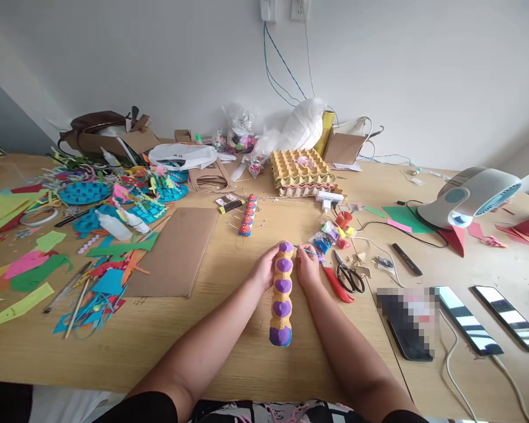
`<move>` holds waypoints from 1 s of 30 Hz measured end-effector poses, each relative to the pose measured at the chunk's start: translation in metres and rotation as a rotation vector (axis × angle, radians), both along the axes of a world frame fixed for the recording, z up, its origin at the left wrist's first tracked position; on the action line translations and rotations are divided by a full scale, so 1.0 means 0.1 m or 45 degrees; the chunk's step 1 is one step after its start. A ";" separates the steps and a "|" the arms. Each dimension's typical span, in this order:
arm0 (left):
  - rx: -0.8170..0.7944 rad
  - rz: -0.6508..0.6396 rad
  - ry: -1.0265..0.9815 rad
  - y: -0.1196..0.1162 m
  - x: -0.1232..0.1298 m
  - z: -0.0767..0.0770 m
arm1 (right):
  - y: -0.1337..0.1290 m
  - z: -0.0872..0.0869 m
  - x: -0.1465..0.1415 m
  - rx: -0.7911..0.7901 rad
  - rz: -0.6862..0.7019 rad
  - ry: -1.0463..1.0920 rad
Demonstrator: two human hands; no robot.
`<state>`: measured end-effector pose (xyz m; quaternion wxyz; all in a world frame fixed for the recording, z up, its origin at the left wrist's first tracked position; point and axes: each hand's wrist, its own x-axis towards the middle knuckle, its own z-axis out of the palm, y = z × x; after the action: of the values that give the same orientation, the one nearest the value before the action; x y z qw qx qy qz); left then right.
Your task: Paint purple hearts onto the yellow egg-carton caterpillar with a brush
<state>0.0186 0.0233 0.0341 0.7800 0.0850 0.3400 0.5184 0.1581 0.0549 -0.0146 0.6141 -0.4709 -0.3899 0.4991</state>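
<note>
A strip of egg-carton cups (283, 286), painted purple on the bumps and yellow between them, with blue at the near end, points towards me. My left hand (265, 268) grips it by its far left side, fingers partly hidden behind it. Close to the strip's far right side, my right hand (308, 265) is closed on a thin blue stick-like piece (309, 251), whose exact kind I cannot make out. Farther off lies a second egg-carton strip (248, 215), red and blue, with thin pieces sticking out of its sides.
Scissors (350, 277) and red-handled pliers (337, 284) lie right of my right hand, near a small orange cup (344, 220). Cardboard (174, 252) and paper scraps (35, 264) spread leftward. Stacked egg trays (302, 167) stand behind; phones (469, 320) and a fan (471, 197) are at right.
</note>
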 end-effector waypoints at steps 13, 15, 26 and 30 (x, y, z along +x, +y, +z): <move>0.068 -0.015 0.003 0.11 -0.07 -0.19 | -0.06 0.16 0.04 -0.039 0.041 0.220; 0.062 -0.032 -0.014 0.11 -0.07 -0.20 | -0.04 0.30 0.06 -0.016 0.061 0.236; 0.151 -0.006 -0.004 0.10 -0.05 -0.29 | 0.05 0.46 0.00 0.083 0.317 0.229; 0.190 0.030 0.054 0.10 -0.05 -0.25 | 0.08 0.23 -0.01 -0.019 0.323 0.353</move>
<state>0.0141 0.0336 0.0091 0.7580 0.1499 0.3178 0.5495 0.1571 0.0624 0.0079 0.5906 -0.3492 -0.3542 0.6355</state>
